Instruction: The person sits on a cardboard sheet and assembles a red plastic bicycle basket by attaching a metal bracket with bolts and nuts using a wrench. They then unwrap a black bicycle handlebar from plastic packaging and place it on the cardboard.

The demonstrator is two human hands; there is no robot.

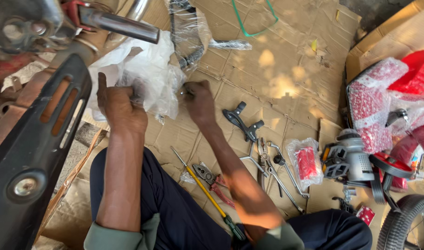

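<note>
Left hand [120, 107] clenched on a crumpled clear-white plastic bag [145, 76], grip bunching the film, thumb up. Right hand [198, 99] pinching a small dark metal part [186, 89] right at the bag's edge, fingers closed on it; too small to say what kind of part. Both hands close together, bag between them and spilling upward over the flattened brown cardboard sheets [277, 69] covering the floor.

Just right of the right hand, a pair of black brake levers [243, 121] lying on the cardboard. Below those, a bunch of silver metal brake arms and rods [272, 169]. Beside the right forearm, red-handled pliers [212, 180] and a long screwdriver with a yellow shaft and green-black handle [207, 194], lying diagonally, touching or nearly touching the pliers.

Further right, a small clear bag with a red reflector inside [304, 162], then a grey-and-black pedal [344, 159]. Far right, red parts wrapped in clear plastic [376, 102], a red plastic basket [418, 69] and a small black tyre [406, 227] in the corner.

Up top, another clear bag with black parts [189, 32] and a green wire loop [253, 23]. Left edge taken up by a black slotted exhaust guard [40, 143] and a chrome tube [124, 25]. Dark blue trousers [175, 208] at the bottom.
</note>
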